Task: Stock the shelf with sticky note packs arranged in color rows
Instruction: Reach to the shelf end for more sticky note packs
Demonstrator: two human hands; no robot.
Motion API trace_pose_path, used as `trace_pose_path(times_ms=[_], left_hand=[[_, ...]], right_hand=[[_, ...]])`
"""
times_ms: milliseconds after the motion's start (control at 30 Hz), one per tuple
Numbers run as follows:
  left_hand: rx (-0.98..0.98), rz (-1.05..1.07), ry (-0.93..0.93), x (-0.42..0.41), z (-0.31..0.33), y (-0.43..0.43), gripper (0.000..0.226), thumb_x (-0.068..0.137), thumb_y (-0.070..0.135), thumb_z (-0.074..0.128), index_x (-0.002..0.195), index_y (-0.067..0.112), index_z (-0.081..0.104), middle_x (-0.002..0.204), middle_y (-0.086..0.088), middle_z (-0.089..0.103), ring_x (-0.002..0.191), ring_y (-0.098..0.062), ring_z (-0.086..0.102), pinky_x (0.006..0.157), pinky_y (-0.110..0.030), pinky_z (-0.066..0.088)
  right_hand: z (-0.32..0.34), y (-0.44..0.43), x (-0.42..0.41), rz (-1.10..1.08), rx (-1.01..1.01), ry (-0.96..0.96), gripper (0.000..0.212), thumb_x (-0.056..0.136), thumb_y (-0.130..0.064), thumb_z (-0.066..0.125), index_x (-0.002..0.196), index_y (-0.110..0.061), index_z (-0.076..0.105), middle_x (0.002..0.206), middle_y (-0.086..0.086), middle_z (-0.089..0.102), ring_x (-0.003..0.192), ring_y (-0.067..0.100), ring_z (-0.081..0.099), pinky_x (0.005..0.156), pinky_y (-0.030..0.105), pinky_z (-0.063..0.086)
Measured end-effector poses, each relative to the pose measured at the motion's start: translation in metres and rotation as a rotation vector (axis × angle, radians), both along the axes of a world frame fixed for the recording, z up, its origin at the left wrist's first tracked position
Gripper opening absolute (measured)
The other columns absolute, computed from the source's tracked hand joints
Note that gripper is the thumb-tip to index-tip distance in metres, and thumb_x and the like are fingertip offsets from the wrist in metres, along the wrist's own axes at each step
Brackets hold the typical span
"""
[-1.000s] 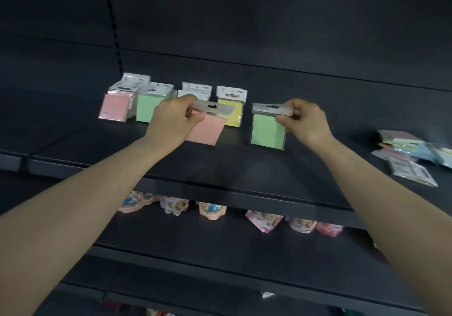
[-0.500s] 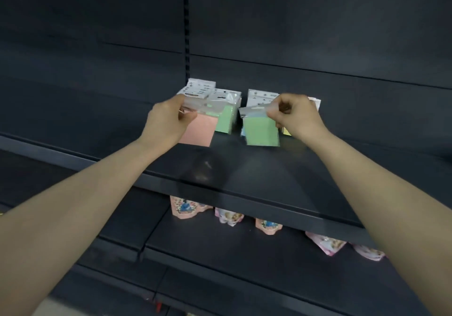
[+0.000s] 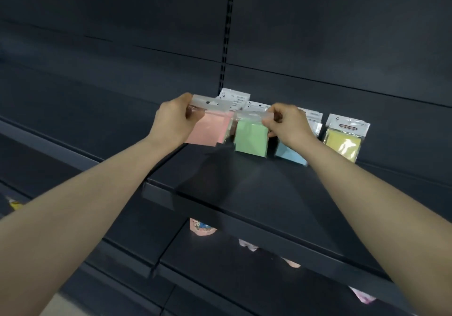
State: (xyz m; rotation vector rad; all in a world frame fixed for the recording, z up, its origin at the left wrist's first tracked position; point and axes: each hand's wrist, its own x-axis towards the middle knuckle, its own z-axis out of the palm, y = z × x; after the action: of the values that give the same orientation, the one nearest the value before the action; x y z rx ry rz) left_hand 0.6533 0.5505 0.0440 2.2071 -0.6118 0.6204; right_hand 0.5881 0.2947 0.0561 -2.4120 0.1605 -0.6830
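Left hand (image 3: 171, 121) pinches a pink pack (image 3: 204, 133), right hand (image 3: 291, 126) a green pack (image 3: 249, 140), both hanging just nearside of the shelf (image 3: 269, 193) row (image 3: 342, 144).

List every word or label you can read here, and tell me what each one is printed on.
"STICKY NOTE": on the white header card of the yellow sticky note pack standing on the black metal shelf.
Small print on the white header cards of the back-row packs: too blurred to read.
Clear header strips of the pink sticky note pack and green sticky note pack: nothing legible.
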Motion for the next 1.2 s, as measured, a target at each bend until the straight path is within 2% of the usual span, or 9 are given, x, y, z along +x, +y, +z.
trace_pose_path(times_ms=[233,433,567,700,833,967,1067,1133,1200], left_hand=[[0.014,-0.091,0.028,0.029,0.001,0.008,0.017,0.089,0.025,0.059,0.102,0.014,0.061,0.080,-0.001,0.066,0.079,-0.022,0.062,0.075,-0.040,0.053],[0.002,-0.189,0.015,0.050,0.002,0.012,0.017,0.086,0.026,0.063,0.101,0.016,0.065,0.078,0.000,0.069,0.078,-0.020,0.064,0.075,-0.040,0.053],[-0.017,-0.251,0.068,0.058,-0.001,0.013,0.018,0.083,0.027,0.067,0.100,0.021,0.065,0.084,0.005,0.070,0.082,-0.016,0.067,0.074,-0.040,0.056],[-0.024,-0.265,0.094,0.064,-0.004,0.016,0.019,0.082,0.029,0.069,0.099,0.022,0.066,0.087,0.006,0.070,0.086,-0.013,0.067,0.080,-0.038,0.055],[-0.034,-0.281,0.093,0.072,-0.004,0.018,0.019,0.083,0.031,0.068,0.100,0.020,0.067,0.091,0.007,0.071,0.087,-0.011,0.067,0.082,-0.036,0.055],[-0.034,-0.286,0.049,0.074,-0.004,0.016,0.013,0.087,0.031,0.064,0.095,0.021,0.068,0.086,0.009,0.071,0.084,-0.012,0.067,0.080,-0.038,0.054],[-0.057,-0.251,0.036,0.072,0.001,0.014,0.010,0.086,0.030,0.065,0.091,0.021,0.067,0.080,0.009,0.069,0.077,-0.012,0.066,0.078,-0.036,0.055],[-0.083,-0.245,0.038,0.070,0.005,0.012,0.009,0.085,0.030,0.066,0.086,0.022,0.065,0.074,0.008,0.070,0.063,-0.008,0.067,0.075,-0.033,0.055],[-0.092,-0.287,0.057,0.069,0.008,0.009,0.009,0.085,0.030,0.067,0.084,0.023,0.063,0.070,0.007,0.070,0.052,-0.007,0.066,0.073,-0.033,0.057]], right_hand=[[-0.018,0.008,0.017,-0.263,-0.541,-0.129,0.013,0.088,-0.009,0.050,0.087,-0.010,0.063,0.084,0.005,0.066,0.082,0.028,0.052,0.063,0.028,0.031],[-0.020,0.006,0.027,-0.380,-0.589,-0.123,0.011,0.087,-0.008,0.050,0.085,-0.008,0.061,0.080,0.008,0.066,0.089,0.030,0.051,0.056,0.030,0.033],[-0.023,0.007,0.028,-0.404,-0.593,-0.109,0.012,0.087,-0.009,0.054,0.099,-0.010,0.059,0.087,0.007,0.067,0.095,0.030,0.050,0.057,0.031,0.033],[-0.022,0.012,0.027,-0.406,-0.623,-0.107,0.029,0.083,-0.008,0.063,0.111,-0.013,0.059,0.101,0.009,0.064,0.102,0.033,0.051,0.067,0.034,0.040],[-0.021,0.015,0.023,-0.435,-0.666,-0.181,0.033,0.079,-0.007,0.067,0.111,-0.013,0.063,0.103,0.012,0.062,0.098,0.037,0.052,0.083,0.042,0.045],[-0.012,0.022,0.019,-0.372,-0.566,-0.147,0.030,0.084,-0.013,0.064,0.113,-0.017,0.063,0.104,0.004,0.064,0.102,0.032,0.050,0.089,0.040,0.041],[-0.005,0.042,0.018,-0.268,-0.424,-0.164,0.022,0.088,-0.021,0.061,0.110,-0.022,0.065,0.089,-0.009,0.067,0.099,0.022,0.050,0.091,0.038,0.042],[0.002,0.056,0.019,-0.220,-0.307,-0.129,0.018,0.092,-0.029,0.059,0.108,-0.026,0.067,0.078,-0.012,0.067,0.092,0.014,0.053,0.086,0.031,0.042],[0.008,0.068,0.019,-0.147,-0.179,-0.048,0.020,0.093,-0.037,0.056,0.109,-0.030,0.067,0.072,-0.008,0.070,0.073,-0.001,0.054,0.071,0.020,0.041]])
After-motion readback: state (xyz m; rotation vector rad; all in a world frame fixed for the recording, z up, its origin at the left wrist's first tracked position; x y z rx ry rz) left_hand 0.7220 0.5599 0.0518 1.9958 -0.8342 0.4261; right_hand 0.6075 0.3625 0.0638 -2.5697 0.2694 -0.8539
